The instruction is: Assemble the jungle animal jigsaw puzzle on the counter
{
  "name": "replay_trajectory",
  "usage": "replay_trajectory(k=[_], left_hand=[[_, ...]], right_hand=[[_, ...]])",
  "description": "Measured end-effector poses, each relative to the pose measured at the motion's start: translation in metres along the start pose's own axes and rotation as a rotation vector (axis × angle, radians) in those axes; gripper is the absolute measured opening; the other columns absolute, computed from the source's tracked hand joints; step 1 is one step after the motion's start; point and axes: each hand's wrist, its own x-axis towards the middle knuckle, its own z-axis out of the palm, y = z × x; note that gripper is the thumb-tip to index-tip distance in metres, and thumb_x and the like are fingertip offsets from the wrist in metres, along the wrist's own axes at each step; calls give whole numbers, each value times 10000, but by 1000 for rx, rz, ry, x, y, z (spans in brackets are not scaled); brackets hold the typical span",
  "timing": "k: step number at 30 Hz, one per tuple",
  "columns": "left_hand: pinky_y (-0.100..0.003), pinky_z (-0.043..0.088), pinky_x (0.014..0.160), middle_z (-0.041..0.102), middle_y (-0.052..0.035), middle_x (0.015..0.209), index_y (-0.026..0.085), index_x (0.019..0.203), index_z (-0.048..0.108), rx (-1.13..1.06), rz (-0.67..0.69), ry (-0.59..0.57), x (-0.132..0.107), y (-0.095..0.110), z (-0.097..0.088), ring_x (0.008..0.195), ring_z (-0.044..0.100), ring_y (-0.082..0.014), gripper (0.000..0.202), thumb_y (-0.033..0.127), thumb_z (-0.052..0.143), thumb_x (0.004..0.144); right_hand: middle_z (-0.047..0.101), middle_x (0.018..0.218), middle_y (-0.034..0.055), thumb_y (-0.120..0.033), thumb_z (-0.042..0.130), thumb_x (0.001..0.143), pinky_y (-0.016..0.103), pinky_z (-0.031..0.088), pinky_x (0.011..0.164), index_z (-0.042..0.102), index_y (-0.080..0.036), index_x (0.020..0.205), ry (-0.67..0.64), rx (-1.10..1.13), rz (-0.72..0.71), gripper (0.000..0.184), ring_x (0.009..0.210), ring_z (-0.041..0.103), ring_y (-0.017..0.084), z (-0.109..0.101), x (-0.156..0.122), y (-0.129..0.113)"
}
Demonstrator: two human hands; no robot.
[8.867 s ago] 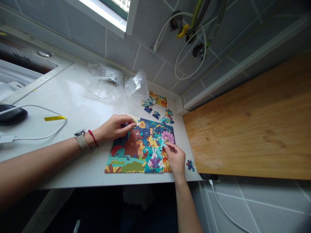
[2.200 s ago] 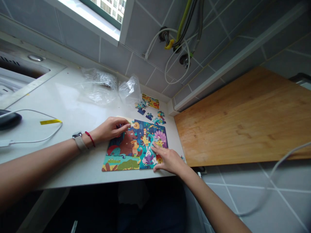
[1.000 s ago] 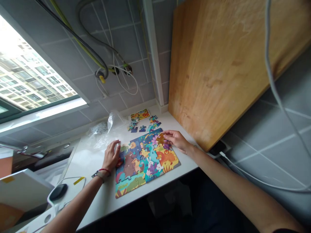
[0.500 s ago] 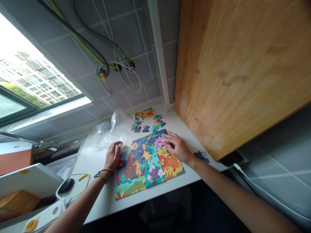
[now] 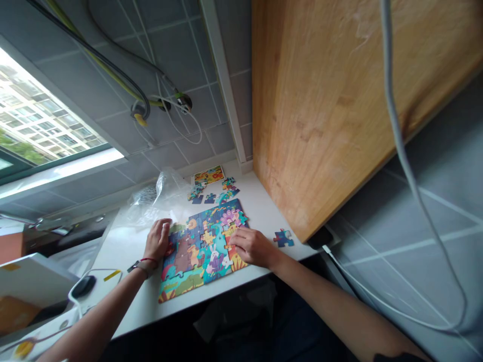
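A colourful animal jigsaw puzzle (image 5: 196, 251) lies largely assembled on the white tabletop. My left hand (image 5: 157, 240) rests at its left edge, fingers loosely bent and thumb apart, holding nothing visible. Over the puzzle's right side, my right hand (image 5: 251, 246) has its fingers drawn together on an orange and yellow puzzle piece, and covers much of the lion picture. Past the upper edge lie several loose puzzle pieces (image 5: 210, 198) and a small picture card (image 5: 209, 175). One blue loose piece (image 5: 284, 238) sits to the right of my right hand.
Crumpled clear plastic bags (image 5: 162, 196) lie behind my left hand. A large wooden panel (image 5: 320, 125) rises along the right side. A white power strip (image 5: 56, 327) and cable are at the lower left. A white cable (image 5: 400, 141) hangs at the right.
My right hand has moved down the puzzle's right side, from the purple animal to the lion area, its fingers now closer together. My left hand stays at the left edge. The camera view has shifted right.
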Motion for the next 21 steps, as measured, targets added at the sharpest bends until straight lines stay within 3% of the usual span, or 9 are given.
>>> replay_trajectory(k=[5, 8, 12, 14, 17, 21], left_hand=[[-386, 556, 815, 770, -98, 902, 219, 861, 669, 52, -81, 66, 4, 9, -9, 862, 724, -257, 534, 541, 266, 1001], [-366, 561, 728, 762, -103, 788, 213, 787, 650, 75, -82, 42, 19, 20, -11, 754, 727, -248, 535, 538, 284, 1002], [-349, 591, 750, 788, -114, 901, 195, 983, 699, 72, 61, -141, 51, 48, -1, 816, 757, -238, 491, 531, 344, 1031], [-353, 601, 801, 791, -98, 994, 215, 1140, 708, 92, 163, -278, 72, 63, 8, 893, 759, -244, 385, 522, 541, 980], [-407, 580, 965, 753, -113, 1173, 220, 1248, 694, 173, 250, -430, 105, 79, 21, 1063, 722, -270, 431, 410, 781, 871], [-469, 583, 974, 648, -118, 1329, 184, 1310, 638, 312, 243, -529, 139, 86, 31, 1138, 665, -251, 360, 379, 665, 1009]], right_hand=[[726, 1005, 76, -123, 597, 920, 268, 546, 766, 710, -202, 943, -90, -65, -22, 139, 875, 694, 192, 5, -2, -3], [726, 986, 55, -112, 591, 909, 246, 531, 745, 721, -209, 935, -93, -54, 11, 164, 813, 688, 166, 4, -1, -2], [735, 951, 41, -90, 575, 890, 245, 526, 746, 737, -210, 931, -74, -5, 50, 206, 793, 688, 162, 1, 1, -2], [738, 943, 43, -79, 576, 879, 251, 525, 737, 742, -204, 920, -79, 6, 54, 212, 790, 693, 168, 0, 1, -1], [740, 935, 47, -72, 568, 873, 260, 524, 728, 746, -198, 903, -100, -3, 67, 220, 780, 699, 176, 1, 1, 0], [738, 932, 46, -66, 562, 868, 248, 517, 724, 744, -200, 910, -109, -17, 85, 230, 792, 703, 174, 2, 2, 1]])
